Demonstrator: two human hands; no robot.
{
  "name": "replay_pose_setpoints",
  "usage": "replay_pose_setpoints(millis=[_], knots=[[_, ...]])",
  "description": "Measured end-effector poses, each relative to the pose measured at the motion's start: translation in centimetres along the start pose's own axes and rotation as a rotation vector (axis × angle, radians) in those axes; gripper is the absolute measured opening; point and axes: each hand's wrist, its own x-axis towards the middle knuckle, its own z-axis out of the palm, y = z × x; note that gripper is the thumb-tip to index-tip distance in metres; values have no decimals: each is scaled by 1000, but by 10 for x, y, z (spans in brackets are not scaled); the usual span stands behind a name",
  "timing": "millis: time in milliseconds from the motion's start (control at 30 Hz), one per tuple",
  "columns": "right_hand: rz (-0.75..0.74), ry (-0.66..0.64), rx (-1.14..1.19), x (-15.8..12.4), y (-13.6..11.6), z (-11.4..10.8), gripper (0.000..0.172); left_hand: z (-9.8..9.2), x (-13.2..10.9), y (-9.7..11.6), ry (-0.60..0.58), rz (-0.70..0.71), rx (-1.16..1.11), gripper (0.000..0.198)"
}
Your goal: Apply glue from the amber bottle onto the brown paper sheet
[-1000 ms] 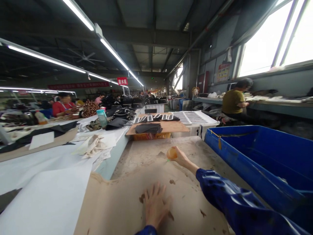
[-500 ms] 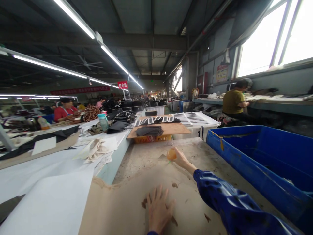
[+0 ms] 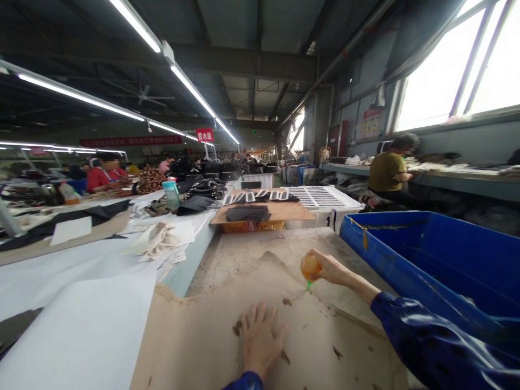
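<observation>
My left hand (image 3: pixel 260 338) lies flat, fingers spread, on a large sheet of brown paper (image 3: pixel 195 341) that covers the stained worktable (image 3: pixel 244 252). My right hand (image 3: pixel 331 268), in a dark blue sleeve, grips a small orange squeeze bottle (image 3: pixel 310 266) with a green tip pointed down at the paper. A thin line of liquid seems to run from the tip to the sheet. Dark spots dot the paper around my left hand.
A big blue plastic bin (image 3: pixel 430 265) stands at the right. A board with dark cut pieces (image 3: pixel 260 212) and a white slatted crate (image 3: pixel 320 197) lie ahead. A long white table (image 3: pixel 81 271) with cloth runs along the left. A person in yellow (image 3: pixel 388 170) sits at the right bench; other people work far left.
My right hand has pulled the orange bottle back toward me and to the right, over the brown paper. My left hand has stayed flat on the sheet.
</observation>
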Motion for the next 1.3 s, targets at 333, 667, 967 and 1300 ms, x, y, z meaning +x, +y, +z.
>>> replay_pose_setpoints(millis=[333, 667, 967, 1300], knots=[[32, -91, 60, -11, -15, -7, 57, -3, 0, 5, -7, -8, 31, 59], [119, -248, 27, -61, -16, -66, 54, -6, -1, 6, -19, -4, 51, 57], [45, -13, 66, -48, -5, -18, 70, -11, -2, 15, -65, -28, 84, 57], [35, -75, 48, -80, 4, -49, 68, -15, -2, 18, -72, -23, 112, 56]])
